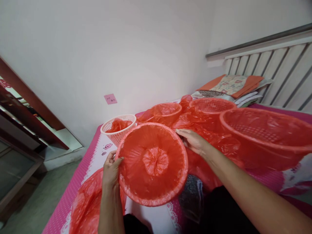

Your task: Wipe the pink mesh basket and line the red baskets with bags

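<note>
A round plastic basket, lined with a red plastic bag, is tipped so that its open mouth faces me. The bag bunches in a pale, creased circle at the bottom and is folded over the rim. On the left side of that rim, my left hand grips with the thumb over the edge. My right hand holds the upper right rim, its fingers partly hidden behind the basket. Loose red plastic spreads beside my left forearm.
Behind stands a pale pink basket holding crumpled red plastic. Several red-lined baskets, one large basket among them, stand to the right. Folded bedding lies by the radiator. The bed's pink cover ends at the left, above the floor.
</note>
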Demonstrator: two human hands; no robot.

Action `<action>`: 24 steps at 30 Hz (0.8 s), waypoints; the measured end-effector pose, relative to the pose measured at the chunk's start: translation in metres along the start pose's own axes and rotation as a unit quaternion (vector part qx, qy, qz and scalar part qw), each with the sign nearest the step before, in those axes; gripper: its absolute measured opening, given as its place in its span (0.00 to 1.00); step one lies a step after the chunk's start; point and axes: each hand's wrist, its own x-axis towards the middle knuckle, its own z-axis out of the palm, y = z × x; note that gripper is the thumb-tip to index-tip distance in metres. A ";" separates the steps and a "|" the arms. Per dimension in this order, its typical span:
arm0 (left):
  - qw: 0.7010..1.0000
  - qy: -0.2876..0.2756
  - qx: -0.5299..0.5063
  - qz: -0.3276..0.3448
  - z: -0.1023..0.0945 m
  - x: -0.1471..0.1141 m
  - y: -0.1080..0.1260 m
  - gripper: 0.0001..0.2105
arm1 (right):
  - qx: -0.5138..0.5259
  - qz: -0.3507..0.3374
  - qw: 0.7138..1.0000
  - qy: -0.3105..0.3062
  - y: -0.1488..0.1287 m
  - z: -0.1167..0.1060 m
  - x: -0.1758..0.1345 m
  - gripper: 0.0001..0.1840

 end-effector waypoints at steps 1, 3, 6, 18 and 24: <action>1.000 0.000 -0.001 -0.002 0.001 -0.001 0.000 0.23 | 0.017 0.004 1.000 -0.004 0.000 0.000 0.000 0.16; 1.000 0.003 -0.005 -0.003 0.003 -0.001 0.000 0.23 | 0.047 0.008 0.999 -0.009 0.000 -0.001 0.001 0.14; 1.000 0.022 -0.013 0.001 0.002 0.000 -0.001 0.24 | 0.051 0.002 0.999 0.011 -0.002 -0.005 0.002 0.12; 0.986 0.155 -0.065 0.011 -0.010 0.012 -0.008 0.20 | -0.006 0.045 0.998 -0.034 0.000 0.004 -0.001 0.17; 0.981 0.185 -0.062 -0.010 -0.008 0.016 -0.013 0.19 | 0.012 0.060 0.996 -0.061 0.001 0.009 -0.003 0.16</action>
